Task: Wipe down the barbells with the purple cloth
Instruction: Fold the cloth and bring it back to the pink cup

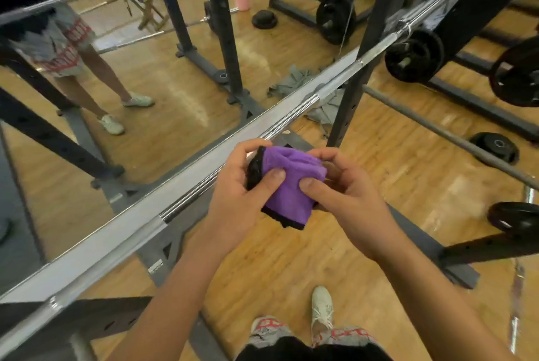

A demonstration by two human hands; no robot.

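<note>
2 hands, left hand (pixel 237 203), right hand (pixel 348 196), pinch purple cloth (pixel 293 185), shorts (pixel 347 336) lettering unreadable

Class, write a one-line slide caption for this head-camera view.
Left hand and right hand grip the purple cloth beside the barbell, wiping not yet begun.
</note>
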